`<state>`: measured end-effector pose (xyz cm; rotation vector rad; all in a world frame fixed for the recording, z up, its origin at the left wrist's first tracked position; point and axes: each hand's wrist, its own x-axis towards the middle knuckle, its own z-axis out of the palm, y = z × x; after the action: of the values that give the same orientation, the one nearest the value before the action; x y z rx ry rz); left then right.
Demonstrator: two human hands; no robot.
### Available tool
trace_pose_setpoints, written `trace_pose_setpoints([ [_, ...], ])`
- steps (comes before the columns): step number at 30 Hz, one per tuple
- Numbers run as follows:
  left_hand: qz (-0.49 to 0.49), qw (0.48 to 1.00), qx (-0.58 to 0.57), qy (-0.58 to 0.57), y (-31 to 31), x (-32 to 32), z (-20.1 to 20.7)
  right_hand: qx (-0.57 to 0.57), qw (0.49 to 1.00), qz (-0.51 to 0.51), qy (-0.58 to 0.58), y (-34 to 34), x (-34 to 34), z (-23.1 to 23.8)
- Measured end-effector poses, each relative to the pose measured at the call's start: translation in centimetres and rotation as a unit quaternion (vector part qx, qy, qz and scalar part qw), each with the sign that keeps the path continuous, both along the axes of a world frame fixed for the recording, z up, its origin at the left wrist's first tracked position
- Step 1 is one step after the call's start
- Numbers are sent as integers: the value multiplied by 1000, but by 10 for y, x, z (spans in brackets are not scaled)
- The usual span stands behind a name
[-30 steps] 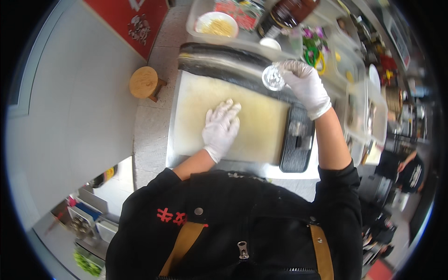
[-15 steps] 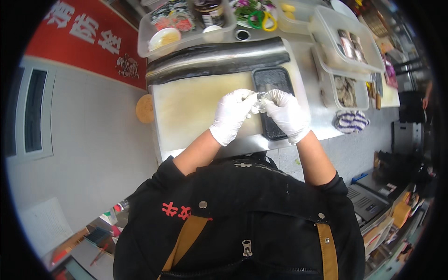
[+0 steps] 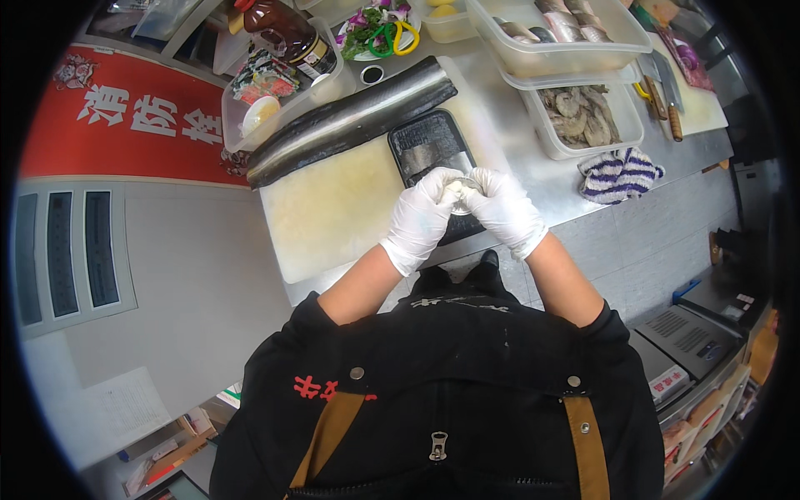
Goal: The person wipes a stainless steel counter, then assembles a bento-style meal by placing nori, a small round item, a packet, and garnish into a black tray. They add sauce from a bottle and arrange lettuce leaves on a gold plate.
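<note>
Both gloved hands meet over a black tray [image 3: 398, 167] at the right part of the white cutting board [image 3: 333, 218]. Between their fingertips is a small clear round container [image 3: 464, 202]; its contents, if any, cannot be made out. My left hand [image 3: 418, 220] pinches its left side, and my right hand [image 3: 508, 213] grips the right side. In the tray's far half lie silvery-grey pieces [image 3: 419, 157], possibly fish; the hands cover part of its near half. Beyond the tray, a long dark fish body [image 3: 354, 117] with a pale stripe stretches along the board's far edge.
To the far left, a clear bin [image 3: 236, 133] holds a large brown bottle [image 3: 287, 33] and packets. Scissors [image 3: 406, 37] lie by purple flowers. Stacked tubs at right hold fish chunks [image 3: 571, 21] and shrimp [image 3: 579, 115]. Near them are a striped cloth [image 3: 619, 175] and knives [image 3: 669, 96].
The whole view has shifted and turned, bringing the board and tray leftward in the picture. Both hands still hold the clear container, with their fingertips closer together.
</note>
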<state>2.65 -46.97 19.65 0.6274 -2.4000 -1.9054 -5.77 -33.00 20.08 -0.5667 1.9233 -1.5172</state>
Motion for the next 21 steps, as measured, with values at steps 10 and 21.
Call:
trace_pose_setpoints([
  [10,61,986,155,-5,13,-3,10,-81,995,-40,-36,11,-3,-3],
  [21,109,984,141,18,32,-7,21,-126,991,-16,34,21,-13,2],
])
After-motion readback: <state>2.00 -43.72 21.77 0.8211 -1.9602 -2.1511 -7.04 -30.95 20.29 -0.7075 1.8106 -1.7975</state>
